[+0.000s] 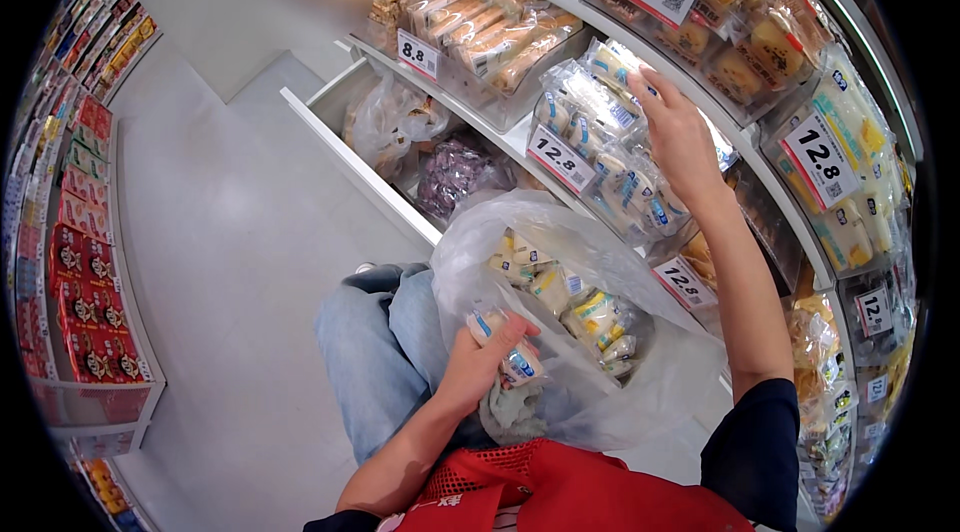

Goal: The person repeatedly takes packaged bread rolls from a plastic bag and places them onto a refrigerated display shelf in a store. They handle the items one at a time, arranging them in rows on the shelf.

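So my left hand is down by my knee, fingers curled around one small wrapped snack pack, pinching it at the mouth of the big clear bag. That bag sits in my lap against the shelf and has a bunch of the same packs inside. My right hand is up at the shelf bin, fingers spread and resting on top of the stacked packs there; I can't tell if it's actually gripping one. White price tags hang along the shelf edge, and red boxes line the rack on my left.
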The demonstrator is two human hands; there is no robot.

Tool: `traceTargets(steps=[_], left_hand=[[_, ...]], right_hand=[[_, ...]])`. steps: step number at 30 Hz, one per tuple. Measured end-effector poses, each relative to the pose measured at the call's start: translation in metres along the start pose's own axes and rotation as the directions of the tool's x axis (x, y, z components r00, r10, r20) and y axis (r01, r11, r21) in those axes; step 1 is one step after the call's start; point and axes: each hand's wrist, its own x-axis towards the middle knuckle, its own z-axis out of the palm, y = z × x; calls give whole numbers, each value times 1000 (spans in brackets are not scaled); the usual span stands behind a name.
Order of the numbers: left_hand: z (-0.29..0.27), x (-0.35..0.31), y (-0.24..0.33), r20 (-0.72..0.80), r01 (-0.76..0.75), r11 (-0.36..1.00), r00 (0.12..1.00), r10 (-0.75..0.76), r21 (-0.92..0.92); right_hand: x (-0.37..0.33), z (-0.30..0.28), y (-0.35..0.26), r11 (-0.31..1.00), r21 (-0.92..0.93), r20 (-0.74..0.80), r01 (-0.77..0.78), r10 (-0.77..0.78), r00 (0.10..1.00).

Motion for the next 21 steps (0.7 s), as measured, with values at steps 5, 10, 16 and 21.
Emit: traceTargets(steps=[5, 10, 16, 21], left_hand=[[0, 1, 0, 6, 4, 1000, 1000, -4, 1], [-3, 2, -5, 8, -11, 1000, 1000, 11, -5], [3, 3, 2, 31, 4, 1000, 1000, -4, -21], [-4, 1, 3, 72, 30, 940, 997, -6, -340]], right_hand=[[0, 11, 1, 957, -284, 36, -51, 63, 997], [6, 5, -3, 980, -193, 74, 49, -36, 997], [-4, -13, 7, 999, -9, 149, -35, 36, 988], [-32, -82, -46, 964, 232, 164, -134, 97, 982]])
